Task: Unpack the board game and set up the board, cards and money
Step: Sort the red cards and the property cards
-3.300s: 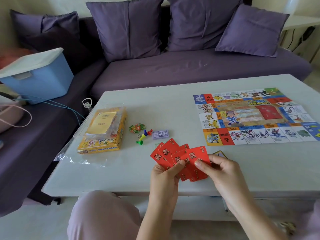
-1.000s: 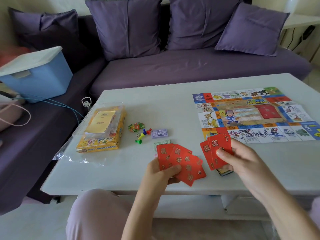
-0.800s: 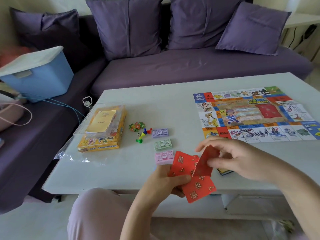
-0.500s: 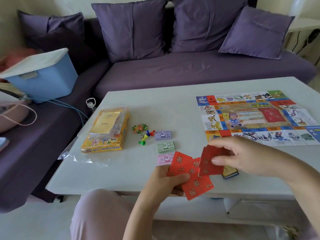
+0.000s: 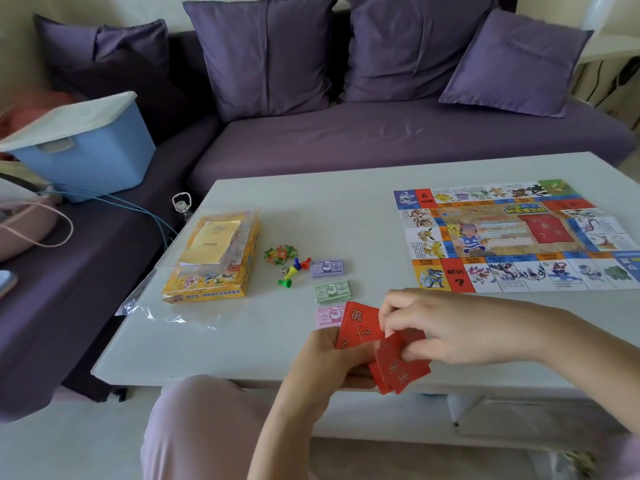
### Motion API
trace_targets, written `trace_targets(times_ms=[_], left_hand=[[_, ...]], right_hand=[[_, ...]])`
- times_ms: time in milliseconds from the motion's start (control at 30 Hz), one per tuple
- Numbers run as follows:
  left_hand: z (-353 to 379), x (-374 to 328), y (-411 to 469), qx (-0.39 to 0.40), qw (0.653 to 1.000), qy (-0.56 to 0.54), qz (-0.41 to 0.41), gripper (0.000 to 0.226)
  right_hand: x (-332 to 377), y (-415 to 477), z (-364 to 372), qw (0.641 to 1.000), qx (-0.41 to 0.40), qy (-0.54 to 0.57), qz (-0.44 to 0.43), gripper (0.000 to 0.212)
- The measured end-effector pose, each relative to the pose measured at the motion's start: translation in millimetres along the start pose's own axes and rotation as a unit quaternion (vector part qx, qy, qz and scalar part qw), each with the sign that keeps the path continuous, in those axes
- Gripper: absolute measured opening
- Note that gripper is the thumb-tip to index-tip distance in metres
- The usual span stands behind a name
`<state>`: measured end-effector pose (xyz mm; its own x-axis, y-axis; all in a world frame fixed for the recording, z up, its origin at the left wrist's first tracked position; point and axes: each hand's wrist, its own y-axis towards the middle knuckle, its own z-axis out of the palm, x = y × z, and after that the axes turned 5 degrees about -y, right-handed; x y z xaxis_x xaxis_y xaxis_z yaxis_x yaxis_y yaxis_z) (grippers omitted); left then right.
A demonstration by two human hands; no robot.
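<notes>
box [image 5: 211, 275] in clear bag [image 5: 152, 306], booklet [image 5: 209, 242] on top; left hand [image 5: 322, 368] grips fanned cards [image 5: 360, 323], long axis pointing away, right hand [image 5: 450, 327] pinching some too

On the board [image 5: 512, 233], in the red square beside its near left corner, the characters "机会" and a black "?" are printed. A faint "?" is seen on the red panel at the board's centre. The title above that panel cannot be read. On the red cards [image 5: 362, 323], just off the board's near left corner, "机" and "?" are shown in gold. The numbers on the purple money stack [image 5: 327, 268] and the green money stack [image 5: 332, 291], left of the board, are too blurred to read.
</notes>
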<state>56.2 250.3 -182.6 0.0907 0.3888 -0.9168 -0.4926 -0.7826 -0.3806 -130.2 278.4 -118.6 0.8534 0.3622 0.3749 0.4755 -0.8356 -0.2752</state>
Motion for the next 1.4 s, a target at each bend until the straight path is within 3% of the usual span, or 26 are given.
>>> trace_targets(times_ms=[133, 267, 400, 533, 600, 667, 733, 767, 800, 900, 933, 1000, 1067, 1233, 1400], left_hand=[[1, 2, 1, 0.002, 0.999, -0.054, -0.007, 0.018], [3, 2, 3, 0.008, 0.997, -0.077, -0.008, 0.016], [9, 2, 4, -0.011, 0.995, -0.095, -0.022, 0.026], [8, 2, 4, -0.035, 0.992, -0.112, -0.034, 0.010], [7, 1, 6, -0.067, 0.984, -0.161, -0.033, 0.008], [6, -1, 8, -0.098, 0.968, -0.230, -0.012, 0.010], [7, -1, 11, -0.121, 0.953, -0.275, 0.028, 0.013], [7, -1, 12, -0.133, 0.948, -0.285, 0.047, 0.013], [9, 0, 12, -0.148, 0.944, -0.288, 0.064, 0.013], [20, 1, 12, -0.162, 0.933, -0.306, 0.096, 0.013], [25, 3, 11, -0.162, 0.930, -0.315, 0.101, 0.015], [36, 7, 11, -0.147, 0.929, -0.323, 0.108, 0.017], [43, 8, 9, -0.121, 0.935, -0.313, 0.118, 0.021], [46, 10, 6, -0.076, 0.965, -0.222, 0.117, 0.025], [45, 8, 4, 0.007, 0.968, -0.236, 0.088, 0.029]], right_hand=[[-1, 8, 4, 1.000, -0.006, -0.020, 0.008, 0.005], [1, 10, 3, 0.998, 0.001, -0.054, 0.021, 0.024], [2, 11, 2, 0.998, 0.001, -0.042, 0.040, 0.007], [2, 13, 2, 0.997, -0.003, -0.028, 0.071, 0.006], [-2, 11, 1, 0.996, -0.031, -0.019, 0.087, 0.019], [-8, 6, 2, 0.986, -0.108, 0.029, 0.121, 0.019], [-13, 1, 7, 0.950, -0.218, 0.150, 0.167, 0.020], [-12, -1, 12, 0.909, -0.275, 0.259, 0.177, 0.017], [-10, -1, 18, 0.841, -0.332, 0.388, 0.177, 0.013], [0, 11, 42, 0.559, -0.407, 0.705, 0.154, 0.020], [5, 17, 50, 0.492, -0.403, 0.756, 0.157, 0.020], [14, 27, 67, 0.421, -0.382, 0.807, 0.159, 0.020], [22, 35, 80, 0.414, -0.380, 0.810, 0.170, 0.020], [27, 34, 86, 0.476, -0.426, 0.746, 0.188, 0.015], [28, 24, 81, 0.473, -0.442, 0.744, 0.165, 0.018]])
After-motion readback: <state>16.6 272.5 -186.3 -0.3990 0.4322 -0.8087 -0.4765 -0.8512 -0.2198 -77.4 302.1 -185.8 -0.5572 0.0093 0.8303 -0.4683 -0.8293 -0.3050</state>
